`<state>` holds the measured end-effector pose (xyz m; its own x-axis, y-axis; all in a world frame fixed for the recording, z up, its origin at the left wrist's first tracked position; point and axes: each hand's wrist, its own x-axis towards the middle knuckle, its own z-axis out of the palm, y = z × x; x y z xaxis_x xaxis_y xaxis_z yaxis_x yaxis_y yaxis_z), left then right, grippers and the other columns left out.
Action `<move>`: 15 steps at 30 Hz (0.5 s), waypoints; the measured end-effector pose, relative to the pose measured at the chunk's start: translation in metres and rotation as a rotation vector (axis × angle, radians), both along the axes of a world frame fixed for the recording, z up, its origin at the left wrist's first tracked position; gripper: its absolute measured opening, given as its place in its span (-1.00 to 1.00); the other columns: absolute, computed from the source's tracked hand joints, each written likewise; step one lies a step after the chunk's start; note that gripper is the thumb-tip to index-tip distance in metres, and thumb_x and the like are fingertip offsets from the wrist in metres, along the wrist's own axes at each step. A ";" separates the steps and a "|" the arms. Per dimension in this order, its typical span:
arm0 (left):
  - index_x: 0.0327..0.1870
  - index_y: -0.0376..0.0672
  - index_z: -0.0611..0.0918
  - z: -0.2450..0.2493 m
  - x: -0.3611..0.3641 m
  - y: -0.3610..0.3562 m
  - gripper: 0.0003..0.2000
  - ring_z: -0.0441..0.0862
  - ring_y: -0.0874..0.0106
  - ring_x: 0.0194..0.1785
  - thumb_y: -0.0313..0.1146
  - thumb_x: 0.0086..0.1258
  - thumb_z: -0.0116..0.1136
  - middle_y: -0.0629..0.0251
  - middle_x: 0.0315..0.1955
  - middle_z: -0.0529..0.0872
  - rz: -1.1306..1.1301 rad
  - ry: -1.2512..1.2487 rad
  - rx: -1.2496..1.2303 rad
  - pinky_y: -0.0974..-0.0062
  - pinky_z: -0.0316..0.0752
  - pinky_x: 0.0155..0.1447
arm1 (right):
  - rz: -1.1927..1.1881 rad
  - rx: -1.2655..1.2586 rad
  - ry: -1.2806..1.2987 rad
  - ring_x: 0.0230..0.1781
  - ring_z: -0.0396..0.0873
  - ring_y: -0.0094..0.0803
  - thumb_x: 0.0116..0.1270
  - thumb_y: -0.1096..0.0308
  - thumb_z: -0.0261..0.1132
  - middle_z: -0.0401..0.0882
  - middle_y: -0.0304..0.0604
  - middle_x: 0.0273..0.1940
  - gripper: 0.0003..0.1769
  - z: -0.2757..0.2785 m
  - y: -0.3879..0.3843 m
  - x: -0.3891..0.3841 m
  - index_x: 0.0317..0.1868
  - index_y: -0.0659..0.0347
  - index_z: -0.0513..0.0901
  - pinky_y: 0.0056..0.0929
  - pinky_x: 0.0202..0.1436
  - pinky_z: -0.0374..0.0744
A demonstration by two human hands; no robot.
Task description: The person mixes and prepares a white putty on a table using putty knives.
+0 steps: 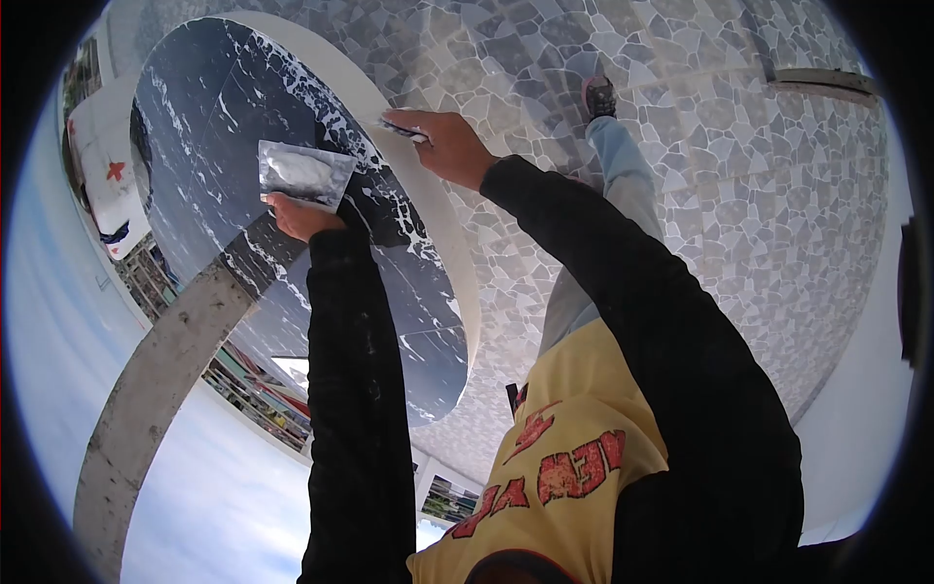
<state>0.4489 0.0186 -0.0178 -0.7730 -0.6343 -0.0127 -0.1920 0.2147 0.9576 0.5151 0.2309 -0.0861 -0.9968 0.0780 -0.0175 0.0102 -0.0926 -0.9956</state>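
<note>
My left hand (302,216) grips a flat square metal plate (341,167), with the thumb at its near edge. A lump of white paste (300,171) is spread over the plate's middle. Below them lies a rounded black tabletop (199,117) with white marble veins. My right hand (452,146) is closed around a small putty knife (404,127), seen nearly edge-on. Its blade end is right beside the pale, smooth side band (449,229) that curves around the top.
Grey stone-pattern flooring (759,175) with white joints spreads to the right. My leg and shoe (600,99) stand on it. A curved concrete beam (165,360) crosses the lower left. Beyond the tabletop sits a white object with red crosses (105,165).
</note>
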 end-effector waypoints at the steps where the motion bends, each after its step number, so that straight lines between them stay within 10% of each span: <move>1: 0.09 -0.46 0.55 -0.001 0.001 -0.001 -0.42 0.60 0.22 -0.03 0.04 0.48 -0.01 0.08 -0.01 0.62 0.006 -0.004 0.000 0.23 0.51 0.10 | 0.006 0.000 -0.004 0.18 0.61 -0.10 0.08 0.76 0.11 0.61 0.03 0.19 -0.32 0.002 -0.003 0.008 0.26 0.15 0.59 -0.34 0.28 0.54; 8: 0.12 -0.45 0.54 -0.006 -0.004 -0.010 -0.38 0.58 0.21 0.03 0.09 0.48 -0.01 0.04 0.05 0.59 0.009 -0.021 -0.003 0.23 0.49 0.15 | 0.037 0.097 -0.017 0.42 0.37 -0.15 0.01 0.73 0.15 0.42 -0.01 0.38 -0.20 0.011 -0.022 0.088 0.38 0.14 0.46 -0.24 0.48 0.36; 15: 0.17 -0.46 0.50 -0.002 -0.003 -0.009 -0.36 0.58 0.12 0.10 0.10 0.52 -0.04 -0.01 0.11 0.55 0.005 -0.059 -0.019 0.13 0.50 0.21 | 0.211 0.122 -0.176 -0.02 0.62 -0.03 0.12 0.63 0.18 0.68 0.02 -0.05 -0.45 -0.008 0.040 0.065 0.16 0.10 0.64 -0.11 0.07 0.52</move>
<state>0.4462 0.0100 -0.0197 -0.7684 -0.6384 -0.0455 -0.2486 0.2322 0.9404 0.5796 0.2704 -0.0938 -0.9736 -0.1188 -0.1947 0.1899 0.0507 -0.9805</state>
